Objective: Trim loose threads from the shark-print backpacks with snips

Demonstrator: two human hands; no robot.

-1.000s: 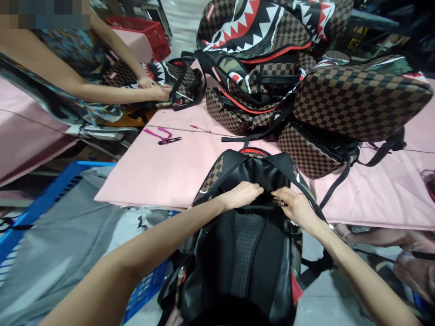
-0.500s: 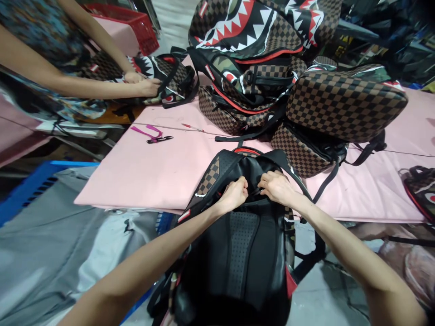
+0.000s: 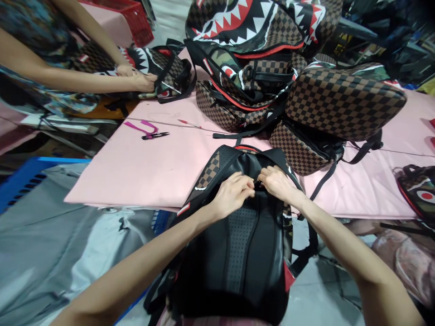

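Observation:
A black backpack [image 3: 268, 253] with checkered and camouflage sides stands before me, its padded back toward me and its top leaning on the pink table edge. My left hand [image 3: 234, 192] is at the upper back panel, fingers curled and pinched together; what is between them is too small to make out. My right hand [image 3: 275, 181] is closed on the black material by the opening at the top of the back panel, with a small dark shiny piece by its fingertips. The two hands nearly meet. The shoulder straps arch above them.
Several checkered backpacks [image 3: 343, 104] are piled across the pink table [image 3: 136, 176]. Thread snips [image 3: 155, 135] with a purple ribbon and a red pen-like stick [image 3: 188, 123] lie at left. A co-worker's hands [image 3: 139, 79] handle another bag. A blue crate [image 3: 44, 165] holds grey fabric.
My left hand has shifted right and turned, its fingers now close to my right hand. My right hand stays almost in place at the opening. The view has shifted slightly.

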